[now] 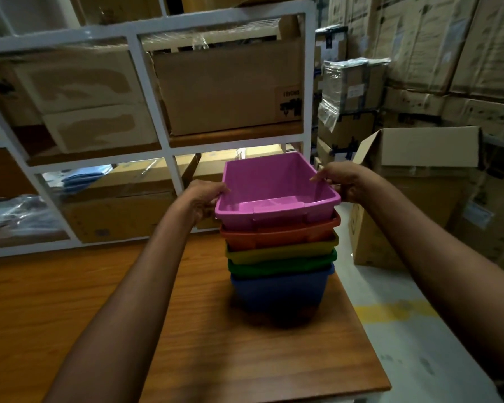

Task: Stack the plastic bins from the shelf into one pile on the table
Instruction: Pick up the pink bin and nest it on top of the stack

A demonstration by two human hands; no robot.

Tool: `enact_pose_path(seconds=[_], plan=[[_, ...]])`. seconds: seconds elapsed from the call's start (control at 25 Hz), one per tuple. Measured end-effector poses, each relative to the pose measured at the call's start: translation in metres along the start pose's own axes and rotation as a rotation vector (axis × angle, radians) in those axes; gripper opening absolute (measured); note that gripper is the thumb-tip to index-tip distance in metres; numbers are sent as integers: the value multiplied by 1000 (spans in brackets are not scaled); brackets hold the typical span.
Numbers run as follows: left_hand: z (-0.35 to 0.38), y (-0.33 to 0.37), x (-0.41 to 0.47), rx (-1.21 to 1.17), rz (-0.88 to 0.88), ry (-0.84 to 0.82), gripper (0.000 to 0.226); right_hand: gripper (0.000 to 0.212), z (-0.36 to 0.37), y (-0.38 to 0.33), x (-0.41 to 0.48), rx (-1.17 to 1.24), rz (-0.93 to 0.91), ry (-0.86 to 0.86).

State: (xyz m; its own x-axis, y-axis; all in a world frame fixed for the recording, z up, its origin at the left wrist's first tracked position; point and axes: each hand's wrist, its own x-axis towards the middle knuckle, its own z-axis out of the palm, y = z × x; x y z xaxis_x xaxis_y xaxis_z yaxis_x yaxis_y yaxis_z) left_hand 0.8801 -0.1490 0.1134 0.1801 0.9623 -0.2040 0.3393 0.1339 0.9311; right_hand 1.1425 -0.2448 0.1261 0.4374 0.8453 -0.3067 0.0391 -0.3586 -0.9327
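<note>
Cartons [230,88] stand behind wooden table [70,301], where left hand [205,199] and right hand [345,183] clamp pink bin [274,181].

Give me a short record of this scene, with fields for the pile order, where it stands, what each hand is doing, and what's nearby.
pile, top to bottom: pink bin, orange bin, yellow bin, green bin, blue bin, nested
stands on: wooden table, near its right edge
left hand: grips the pink bin's left rim
right hand: grips the pink bin's right rim
behind: white shelf holding cardboard boxes
right of table: open cardboard box on the floor
</note>
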Motion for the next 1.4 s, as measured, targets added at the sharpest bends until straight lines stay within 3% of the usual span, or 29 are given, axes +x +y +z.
enact_pose_path(seconds=[0.48, 0.6, 0.72, 0.84, 0.96, 1.08, 1.24, 1.4], plan=[[2, -2, 8, -149, 31, 1, 12, 25, 5, -7, -7, 34, 0, -28], [-1, 12, 3, -246, 62, -9, 30, 10, 5, -17, -16, 94, -62, -43], [-11, 31, -4, -331, 148, 11, 36, 7, -2, -32, -23, 148, -172, 17], [-23, 51, -19, -481, 278, -88, 52, 10, -13, -51, -32, 285, -298, 89], [-25, 60, -34, -628, 373, -52, 45, 19, -15, -64, -41, 515, -414, 80], [-11, 64, -45, -704, 469, -56, 52, 8, -6, -64, -41, 538, -506, 168], [10, 72, -56, -772, 447, 49, 66, 20, 11, -47, -43, 562, -593, 238], [17, 75, -58, -831, 508, 222, 49, 53, 17, -33, -52, 426, -641, 276]])
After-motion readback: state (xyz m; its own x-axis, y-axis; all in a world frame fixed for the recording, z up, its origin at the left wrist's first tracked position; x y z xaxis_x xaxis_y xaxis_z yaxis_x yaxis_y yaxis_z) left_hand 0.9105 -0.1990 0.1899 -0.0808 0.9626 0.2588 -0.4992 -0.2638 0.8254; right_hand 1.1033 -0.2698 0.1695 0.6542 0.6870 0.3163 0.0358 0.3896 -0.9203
